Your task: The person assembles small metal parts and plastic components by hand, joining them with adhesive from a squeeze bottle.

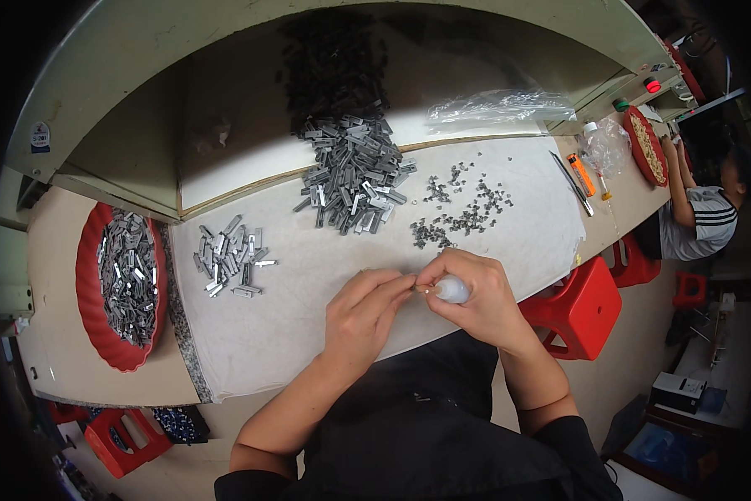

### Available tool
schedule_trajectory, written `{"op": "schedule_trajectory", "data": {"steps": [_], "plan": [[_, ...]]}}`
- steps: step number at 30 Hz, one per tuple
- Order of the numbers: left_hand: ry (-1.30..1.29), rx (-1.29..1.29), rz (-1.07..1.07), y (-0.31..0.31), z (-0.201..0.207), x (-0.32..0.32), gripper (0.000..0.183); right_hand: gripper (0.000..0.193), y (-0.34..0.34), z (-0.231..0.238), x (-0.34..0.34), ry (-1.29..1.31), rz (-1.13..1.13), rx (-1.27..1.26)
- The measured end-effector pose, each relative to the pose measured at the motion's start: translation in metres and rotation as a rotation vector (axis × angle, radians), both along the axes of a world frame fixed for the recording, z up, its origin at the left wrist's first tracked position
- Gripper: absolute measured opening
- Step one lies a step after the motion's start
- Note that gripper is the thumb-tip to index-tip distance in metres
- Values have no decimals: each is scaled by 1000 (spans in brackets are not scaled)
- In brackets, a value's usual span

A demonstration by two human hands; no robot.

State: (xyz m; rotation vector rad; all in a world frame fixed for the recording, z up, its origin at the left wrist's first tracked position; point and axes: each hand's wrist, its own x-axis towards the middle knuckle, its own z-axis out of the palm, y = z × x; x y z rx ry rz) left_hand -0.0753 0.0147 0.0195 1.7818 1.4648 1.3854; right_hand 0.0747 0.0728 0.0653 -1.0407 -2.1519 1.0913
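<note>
Over the near edge of the white sheet [284, 334], my two hands meet at the fingertips. My right hand [484, 301] is closed around a small translucent squeeze bottle [453, 289], its tip pointing at the left fingertips. My left hand [363, 313] is pinched shut; whatever sits in its fingers is too small to make out. Just beyond the hands lie scattered tiny dark metal pieces [467, 213]. A big heap of grey rectangular metal parts [355, 175] spreads from the back toward the middle. A smaller group of similar parts [229, 255] lies left of my left hand.
At far left stands a red scalloped tray [87, 284] full of metal parts. Orange cutter [580, 174], pen-like tool [571, 179] and clear plastic bag [605, 149] lie at right. A red stool [588, 309] stands beside the table. Another person [701, 217] works beyond, near a red tray [645, 146].
</note>
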Motion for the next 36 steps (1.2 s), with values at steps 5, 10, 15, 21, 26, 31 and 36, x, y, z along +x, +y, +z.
{"op": "schedule_trajectory", "data": {"steps": [5,10,15,21,26,31,36], "plan": [[-241,-138,-1,-1,2,-1,17,16,-13,-6,-4,59,-81,37],[-378,-242,-21,-2,3,-4,14,7,-24,-18,-6,371,-316,-430],[-364,-232,11,-1,3,-3,13,8,-25,-29,-10,487,-327,-540],[-276,-110,-44,-1,2,-3,15,7,-28,-31,-9,545,-342,-575],[-368,-148,-103,-1,3,-6,13,7,-30,-32,-9,557,-329,-584],[-423,-182,-92,-1,0,-5,12,7,-33,-35,-14,642,-358,-629],[-406,-219,-64,-3,1,-5,13,5,-32,-38,-15,684,-348,-704]]}}
